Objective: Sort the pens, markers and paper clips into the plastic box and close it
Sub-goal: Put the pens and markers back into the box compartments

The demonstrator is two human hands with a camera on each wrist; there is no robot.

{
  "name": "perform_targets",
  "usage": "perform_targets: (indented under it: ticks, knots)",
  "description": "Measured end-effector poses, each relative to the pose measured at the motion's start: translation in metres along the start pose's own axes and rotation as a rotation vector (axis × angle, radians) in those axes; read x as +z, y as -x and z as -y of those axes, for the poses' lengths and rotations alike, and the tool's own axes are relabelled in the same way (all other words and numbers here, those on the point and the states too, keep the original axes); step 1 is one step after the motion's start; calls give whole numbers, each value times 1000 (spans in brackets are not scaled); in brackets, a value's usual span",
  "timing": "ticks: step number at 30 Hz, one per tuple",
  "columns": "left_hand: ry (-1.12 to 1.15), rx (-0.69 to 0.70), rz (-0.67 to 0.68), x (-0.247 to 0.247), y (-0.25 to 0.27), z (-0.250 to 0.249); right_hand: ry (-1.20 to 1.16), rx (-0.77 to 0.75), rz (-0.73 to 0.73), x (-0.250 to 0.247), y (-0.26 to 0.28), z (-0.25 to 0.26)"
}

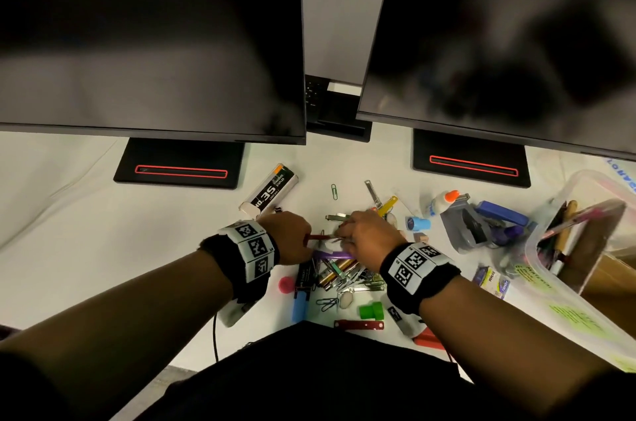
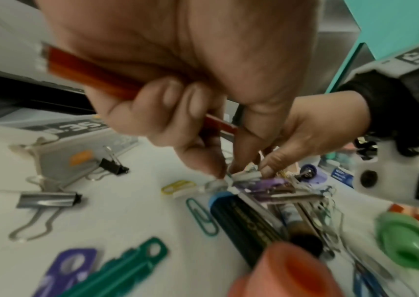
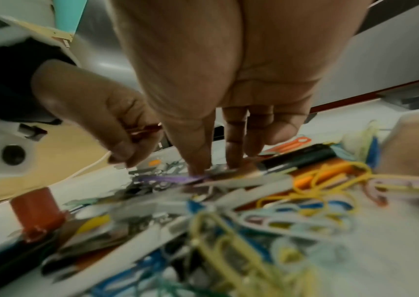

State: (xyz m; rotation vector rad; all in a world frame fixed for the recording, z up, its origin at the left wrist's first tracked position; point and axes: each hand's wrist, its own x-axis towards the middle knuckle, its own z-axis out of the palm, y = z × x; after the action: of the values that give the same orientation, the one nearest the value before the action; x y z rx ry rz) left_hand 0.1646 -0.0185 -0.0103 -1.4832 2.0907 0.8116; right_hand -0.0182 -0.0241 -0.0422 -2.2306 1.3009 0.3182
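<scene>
- My left hand [image 1: 292, 234] is curling its fingers round a red pencil-like stick [image 2: 86, 70] while its fingertips [image 2: 218, 170] are reaching down into the pile [image 1: 344, 274] in the middle of the counter [image 1: 86, 214].
- My right hand [image 1: 368, 231] is pointing its fingers down, tips pressing on a purple strip [image 3: 167, 178] on top of the heap; can't tell whether it's pinching it yet.
- Paper clips are lying loose all around: a green one [image 1: 334, 191] sitting well apart near the monitors, a teal one [image 2: 200, 217] beside a black marker [image 2: 246, 225], and a tangle of yellow and blue ones [image 3: 305, 201] under my right wrist.
- The plastic box [image 1: 540, 241] is standing open at the far right, pens already inside it.
- I'm judging the heap is tangled, so I'm aiming to hold it down with one hand and pull single items free with the other, lifting slowly so nothing drags along.
- Risk: the stick in my left hand is limiting its pinch; better to drop it off first.
</scene>
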Motion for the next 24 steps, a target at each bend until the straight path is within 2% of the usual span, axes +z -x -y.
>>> perform_targets:
  ticks: [5, 8, 11, 13, 15, 20, 24]
  knots:
    - [31, -94, 61, 20, -4, -5, -85, 153, -120, -10, 12, -24]
    - [107, -134, 20, 26, -8, -14, -145, 135, -193, -13, 26, -24]
    - [148, -156, -36, 27, -11, -20, -105, -8, -101, -5, 35, -11]
    - [168, -163, -58, 26, -14, -22, -63, -22, -25, 2, 37, -7]
    - [194, -179, -65, 24, -16, -21, -64, 17, -30, 1, 40, -11]
    - [238, -207, -108, 19, -18, -20, -176, 152, -190, -21, 66, -37]
    - [315, -190, -150, 7, -18, -23, -163, 293, -145, -23, 101, -65]
